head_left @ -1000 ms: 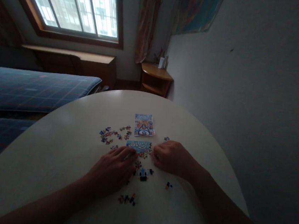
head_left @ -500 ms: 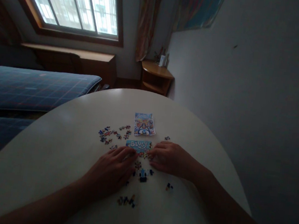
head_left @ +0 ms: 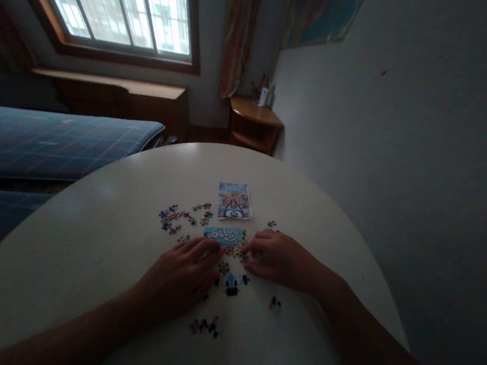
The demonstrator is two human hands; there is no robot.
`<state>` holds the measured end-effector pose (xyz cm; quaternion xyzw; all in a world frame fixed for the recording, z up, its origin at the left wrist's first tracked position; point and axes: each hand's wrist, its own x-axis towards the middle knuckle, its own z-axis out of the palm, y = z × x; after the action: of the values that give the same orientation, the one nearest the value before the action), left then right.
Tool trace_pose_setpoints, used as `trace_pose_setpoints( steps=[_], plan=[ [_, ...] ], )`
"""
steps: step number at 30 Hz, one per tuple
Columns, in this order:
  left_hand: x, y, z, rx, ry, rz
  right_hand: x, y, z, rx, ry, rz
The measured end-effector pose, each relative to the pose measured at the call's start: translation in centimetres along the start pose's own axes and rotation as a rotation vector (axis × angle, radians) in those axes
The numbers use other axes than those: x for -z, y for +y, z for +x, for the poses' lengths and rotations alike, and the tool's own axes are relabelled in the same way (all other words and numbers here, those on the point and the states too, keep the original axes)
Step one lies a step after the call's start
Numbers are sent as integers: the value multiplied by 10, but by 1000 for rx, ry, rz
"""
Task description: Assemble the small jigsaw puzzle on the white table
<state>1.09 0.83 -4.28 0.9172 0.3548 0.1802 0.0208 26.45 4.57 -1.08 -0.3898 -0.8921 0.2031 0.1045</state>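
A partly joined jigsaw puzzle (head_left: 225,237), a light-blue strip lettered "Bluey", lies flat on the white round table. My left hand (head_left: 186,269) rests palm down, fingers stretched out, fingertips at the strip's lower left corner. At the lower right corner, my right hand (head_left: 272,258) has its index finger and thumb closed about a small puzzle piece (head_left: 243,257), partly covered. Between the hands, just below the strip, are loose pieces and a joined section with a blue dog face (head_left: 231,284). The left fingers hide part of the nearby pieces.
Behind the strip lies a printed Bluey packet (head_left: 235,202). Loose puzzle pieces (head_left: 174,217) spread to its left, with more pieces (head_left: 206,326) nearer me and a few (head_left: 275,304) at right. The table (head_left: 138,194) has a wall at right and a plaid mattress (head_left: 56,145) at left.
The whole view has shifted very slightly. Both hands keep nearly the same places at the strip's lower corners, and the puzzle looks unchanged.
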Motion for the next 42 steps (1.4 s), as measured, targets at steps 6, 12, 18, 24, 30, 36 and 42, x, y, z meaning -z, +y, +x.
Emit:
trace_pose_setpoints(
  steps=[6,12,18,24,30,36,42],
  plan=[
    [0,0,0,-2,-1,-17,0,1,-2,-36,3,21],
    [-2,-1,-1,5,-12,-7,-1,1,-1,-47,14,47],
    [-2,-1,-1,-2,-6,4,-3,-1,0,-130,2,70],
    [-2,-1,-1,-5,3,8,-4,2,-1,-115,26,41],
    [-2,-1,-1,-2,6,-7,-10,1,5,-131,82,62],
    [-2,-1,-1,3,11,-10,-17,1,11,-110,130,27],
    [0,0,-1,10,-12,-10,-14,-2,10,-137,146,8]
  ],
)
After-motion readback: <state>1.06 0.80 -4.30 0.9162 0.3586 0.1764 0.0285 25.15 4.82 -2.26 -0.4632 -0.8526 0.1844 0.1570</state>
